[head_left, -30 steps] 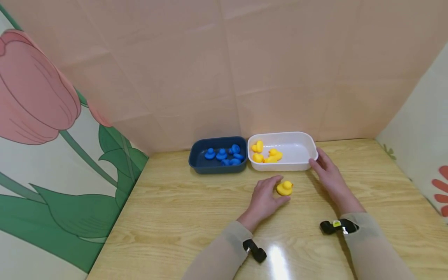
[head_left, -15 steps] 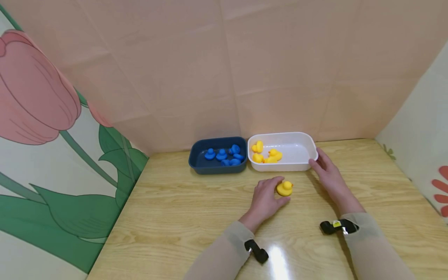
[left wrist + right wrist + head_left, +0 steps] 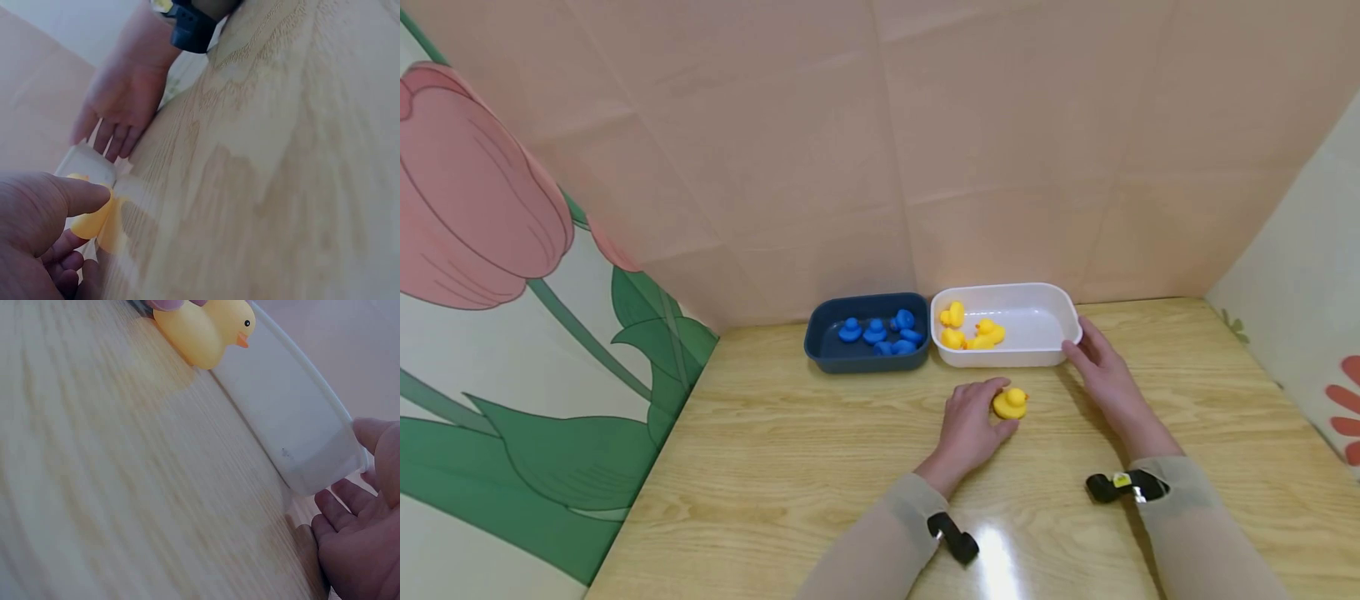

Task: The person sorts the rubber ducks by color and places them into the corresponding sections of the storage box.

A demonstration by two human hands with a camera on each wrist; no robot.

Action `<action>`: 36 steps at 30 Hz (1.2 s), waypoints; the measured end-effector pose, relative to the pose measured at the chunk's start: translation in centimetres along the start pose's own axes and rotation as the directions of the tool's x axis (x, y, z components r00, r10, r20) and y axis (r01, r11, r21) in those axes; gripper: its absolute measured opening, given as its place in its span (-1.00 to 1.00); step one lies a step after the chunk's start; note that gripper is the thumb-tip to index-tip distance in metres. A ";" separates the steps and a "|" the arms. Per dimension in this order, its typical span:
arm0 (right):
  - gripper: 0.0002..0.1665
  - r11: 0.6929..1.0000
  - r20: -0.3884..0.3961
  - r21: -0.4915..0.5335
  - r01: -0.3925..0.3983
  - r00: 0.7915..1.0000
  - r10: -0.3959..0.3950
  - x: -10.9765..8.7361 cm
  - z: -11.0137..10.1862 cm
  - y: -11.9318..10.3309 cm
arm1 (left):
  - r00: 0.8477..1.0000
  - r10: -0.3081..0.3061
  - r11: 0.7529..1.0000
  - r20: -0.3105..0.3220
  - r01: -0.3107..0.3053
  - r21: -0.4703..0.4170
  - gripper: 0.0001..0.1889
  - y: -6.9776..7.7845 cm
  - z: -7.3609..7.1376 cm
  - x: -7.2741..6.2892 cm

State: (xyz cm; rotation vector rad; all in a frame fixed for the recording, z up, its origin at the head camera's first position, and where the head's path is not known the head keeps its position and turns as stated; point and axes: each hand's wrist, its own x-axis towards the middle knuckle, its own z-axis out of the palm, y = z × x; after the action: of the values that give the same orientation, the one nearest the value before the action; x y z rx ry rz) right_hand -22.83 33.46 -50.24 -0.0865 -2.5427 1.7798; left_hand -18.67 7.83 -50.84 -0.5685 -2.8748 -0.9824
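A yellow rubber duck (image 3: pixel 1011 406) sits upright on the wooden table, its orange beak pointing right in the head view. My left hand (image 3: pixel 967 423) holds it from the left, with thumb and fingers curled about its sides. In the left wrist view the thumb overlaps the duck (image 3: pixel 91 222). At the right end of a white tray (image 3: pixel 1000 359), my right hand (image 3: pixel 1108 383) grips the corner. Its thumb lies at the rim in the right wrist view, while the lower fingers spread beside the wall. Several yellow ducks (image 3: pixel 989 331) lie in the tray's left half.
A dark blue tray (image 3: pixel 850 365) with several blue ducks (image 3: pixel 875 332) stands against the white tray's left side. Behind both rises a beige cloth backdrop (image 3: pixel 775 167). The table (image 3: pixel 760 467) extends in front, with a glare spot near the left wrist.
My left hand has shifted slightly, its thumb drawing in a little toward the duck. The duck, both trays and my right hand stay where they were.
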 end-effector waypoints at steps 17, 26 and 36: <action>0.13 1.000 0.006 -0.010 -0.011 1.000 0.011 0.1 -0.1 0.2 | 1.000 -0.005 1.000 -0.018 0.005 -0.016 -0.40 0.1 0.2 0.1; 0.13 1.000 0.002 -0.014 -0.002 1.000 0.002 0.1 -0.1 0.1 | 1.000 -0.005 0.992 -0.004 0.005 -0.125 -0.41 0.3 -0.9 -0.2; 0.13 1.000 0.005 0.008 0.020 1.000 -0.020 0.0 -0.1 0.0 | 0.999 0.005 0.989 -0.048 -0.012 -0.150 -0.42 0.1 -1.8 -0.2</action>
State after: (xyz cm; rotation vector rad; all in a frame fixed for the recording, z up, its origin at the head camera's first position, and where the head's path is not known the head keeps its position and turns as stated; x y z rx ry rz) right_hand -22.82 33.53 -50.21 -0.0557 -2.5308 1.7855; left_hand -18.61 6.77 -49.41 -0.5590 -2.7709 -1.2023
